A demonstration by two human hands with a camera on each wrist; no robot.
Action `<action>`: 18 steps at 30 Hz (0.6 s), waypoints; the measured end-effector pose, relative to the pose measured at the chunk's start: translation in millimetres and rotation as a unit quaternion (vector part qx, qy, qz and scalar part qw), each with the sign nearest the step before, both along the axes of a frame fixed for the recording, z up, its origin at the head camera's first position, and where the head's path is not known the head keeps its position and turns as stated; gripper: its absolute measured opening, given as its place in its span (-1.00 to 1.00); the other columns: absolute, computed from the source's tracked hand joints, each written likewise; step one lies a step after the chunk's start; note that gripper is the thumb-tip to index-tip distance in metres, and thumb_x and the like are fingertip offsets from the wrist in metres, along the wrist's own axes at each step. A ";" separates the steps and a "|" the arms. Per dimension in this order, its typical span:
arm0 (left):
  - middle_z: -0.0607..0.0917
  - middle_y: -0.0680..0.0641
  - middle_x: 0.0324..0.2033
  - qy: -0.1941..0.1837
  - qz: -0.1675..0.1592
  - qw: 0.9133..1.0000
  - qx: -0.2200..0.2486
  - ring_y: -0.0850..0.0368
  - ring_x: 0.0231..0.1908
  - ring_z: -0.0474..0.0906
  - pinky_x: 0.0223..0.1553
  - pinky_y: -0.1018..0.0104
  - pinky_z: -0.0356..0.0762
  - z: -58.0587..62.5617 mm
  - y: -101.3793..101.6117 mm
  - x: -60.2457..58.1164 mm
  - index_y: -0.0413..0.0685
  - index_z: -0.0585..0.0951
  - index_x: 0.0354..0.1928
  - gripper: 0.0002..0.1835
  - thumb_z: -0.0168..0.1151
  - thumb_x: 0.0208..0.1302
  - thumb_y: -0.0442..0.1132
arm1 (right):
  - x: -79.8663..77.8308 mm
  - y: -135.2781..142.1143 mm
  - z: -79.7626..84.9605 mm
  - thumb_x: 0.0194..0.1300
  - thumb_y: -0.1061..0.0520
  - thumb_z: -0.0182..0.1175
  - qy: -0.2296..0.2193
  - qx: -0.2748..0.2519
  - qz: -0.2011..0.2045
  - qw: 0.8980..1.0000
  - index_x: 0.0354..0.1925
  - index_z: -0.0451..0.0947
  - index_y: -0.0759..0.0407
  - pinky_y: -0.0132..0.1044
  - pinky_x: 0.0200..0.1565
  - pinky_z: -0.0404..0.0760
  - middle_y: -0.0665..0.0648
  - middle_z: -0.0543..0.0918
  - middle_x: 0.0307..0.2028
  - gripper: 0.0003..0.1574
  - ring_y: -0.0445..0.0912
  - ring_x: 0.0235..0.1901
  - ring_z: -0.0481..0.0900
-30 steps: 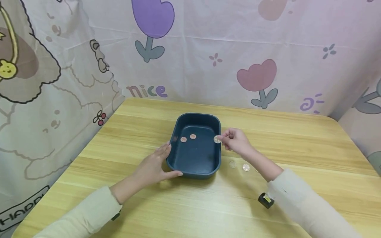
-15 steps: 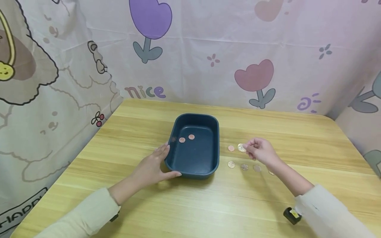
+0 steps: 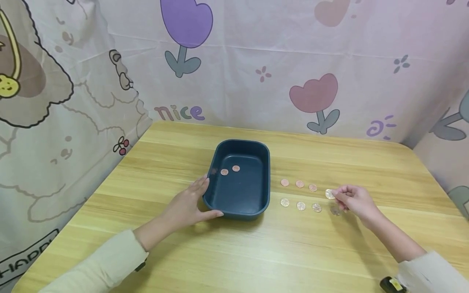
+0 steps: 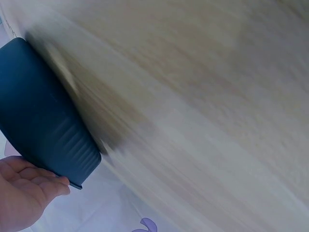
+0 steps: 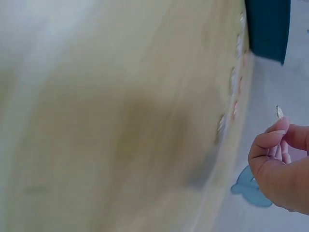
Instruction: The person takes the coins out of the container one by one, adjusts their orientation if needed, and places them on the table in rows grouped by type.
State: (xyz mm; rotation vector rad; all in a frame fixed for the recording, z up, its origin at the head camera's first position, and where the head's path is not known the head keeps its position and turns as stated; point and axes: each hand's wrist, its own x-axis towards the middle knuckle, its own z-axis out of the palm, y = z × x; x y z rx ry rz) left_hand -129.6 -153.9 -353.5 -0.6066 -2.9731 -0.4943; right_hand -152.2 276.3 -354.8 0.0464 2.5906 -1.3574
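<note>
My right hand [image 3: 357, 203] pinches a shiny, pale coin [image 3: 329, 194] between thumb and fingers, beyond the right end of a row of copper coins [image 3: 299, 184]. In the right wrist view the coin stands edge-on above the fingertips. Nearer the person lies a second row, of silvery coins [image 3: 301, 206]; the right hand partly overlaps its last one. My left hand [image 3: 185, 207] rests against the near-left corner of a dark blue box [image 3: 239, 215], fingers along its left side, thumb on its front rim. Two copper coins [image 3: 230, 170] lie on the box's floor.
A wooden table [image 3: 183, 252] carries the box and both rows. Behind it and along the left hangs a printed cloth [image 3: 242, 97]. Small black devices sit at both wrists, the right one [image 3: 393, 285] near the frame's bottom edge.
From the box's right rim my right hand has travelled right with the coin, past the copper row, uncovering those coins. The left hand and the box stay put.
</note>
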 end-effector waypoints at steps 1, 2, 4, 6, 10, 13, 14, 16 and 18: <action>0.23 -0.29 0.34 0.000 0.000 1.000 0.001 -0.27 0.30 0.21 0.19 -0.12 0.35 -0.2 -0.2 -0.1 -0.37 0.26 0.29 0.08 0.28 -0.08 0.34 | 1.4 4.2 -1.5 0.38 0.13 -0.03 -0.006 0.000 -0.004 1.000 -0.20 0.37 0.39 -0.44 -0.49 0.50 0.00 0.53 -0.48 -0.73 -0.28 -0.57 0.44; 0.23 -0.29 0.34 0.000 -0.001 1.000 0.003 -0.27 0.30 0.22 0.19 -0.12 0.35 -0.2 -0.2 -0.2 -0.38 0.26 0.29 0.08 0.28 -0.08 0.33 | 2.5 8.5 -3.2 0.38 0.14 -0.03 -0.010 0.001 -0.008 1.000 -0.21 0.38 0.39 -0.44 -0.50 0.50 -0.01 0.53 -0.49 -0.73 -0.28 -0.58 0.44; 0.22 -0.29 0.34 -0.003 -0.001 1.000 0.006 -0.27 0.30 0.21 0.19 -0.13 0.34 -0.4 -0.4 -0.2 -0.37 0.26 0.29 0.07 0.29 -0.08 0.33 | 4.8 17.0 -6.7 0.38 0.16 -0.04 -0.023 0.001 -0.016 1.000 -0.23 0.39 0.39 -0.44 -0.51 0.51 -0.02 0.53 -0.50 -0.75 -0.29 -0.59 0.44; 0.22 -0.29 0.35 -0.006 -0.002 1.000 0.010 -0.28 0.30 0.21 0.20 -0.13 0.33 -0.6 -0.6 0.1 -0.37 0.26 0.29 0.07 0.30 -0.08 0.32 | 7.1 25.6 -9.9 0.37 0.18 -0.04 -0.037 0.004 -0.023 0.999 -0.25 0.41 0.38 -0.44 -0.53 0.50 -0.04 0.52 -0.52 -0.77 -0.29 -0.60 0.43; 0.22 -0.29 0.34 -0.006 -0.004 1.000 0.011 -0.28 0.30 0.21 0.20 -0.13 0.33 -1.0 -1.0 0.5 -0.37 0.26 0.29 0.07 0.30 -0.09 0.32 | 11.1 42.2 -13.7 0.36 0.19 -0.04 -0.071 0.015 -0.020 0.997 -0.33 0.43 0.34 -0.46 -0.54 0.49 -0.06 0.51 -0.55 -0.78 -0.30 -0.61 0.41; 0.23 -0.29 0.34 -0.002 -0.004 1.000 0.009 -0.27 0.30 0.22 0.20 -0.12 0.34 -1.4 -1.5 0.5 -0.38 0.27 0.29 0.07 0.31 -0.09 0.31 | 13.9 51.0 -16.3 0.37 0.18 -0.04 -0.097 0.020 -0.014 0.995 -0.35 0.46 0.33 -0.47 -0.55 0.48 -0.06 0.51 -0.55 -0.76 -0.29 -0.61 0.41; 0.23 -0.29 0.34 -0.001 -0.005 1.000 0.009 -0.26 0.30 0.22 0.20 -0.12 0.34 -1.5 -1.6 0.5 -0.37 0.27 0.29 0.07 0.31 -0.09 0.31 | 14.7 52.9 -17.3 0.37 0.19 -0.04 -0.103 0.021 -0.013 0.994 -0.34 0.47 0.33 -0.47 -0.56 0.48 -0.06 0.51 -0.54 -0.76 -0.29 -0.61 0.41; 0.23 -0.29 0.34 0.000 -0.006 1.000 0.008 -0.25 0.31 0.21 0.20 -0.11 0.34 -1.3 -1.6 0.2 -0.37 0.27 0.29 0.07 0.31 -0.09 0.31 | 15.5 55.6 -19.2 0.36 0.18 -0.02 -0.106 0.024 -0.018 0.994 -0.34 0.50 0.33 -0.47 -0.58 0.46 -0.07 0.51 -0.56 -0.75 -0.29 -0.63 0.40; 0.22 -0.29 0.35 0.000 -0.007 1.000 0.008 -0.25 0.31 0.21 0.20 -0.11 0.34 -1.2 -1.3 0.0 -0.36 0.27 0.29 0.07 0.30 -0.08 0.32 | 15.5 57.4 -20.9 0.34 0.18 0.00 -0.103 0.029 -0.025 0.994 -0.36 0.52 0.33 -0.47 -0.61 0.44 -0.08 0.52 -0.59 -0.75 -0.30 -0.66 0.39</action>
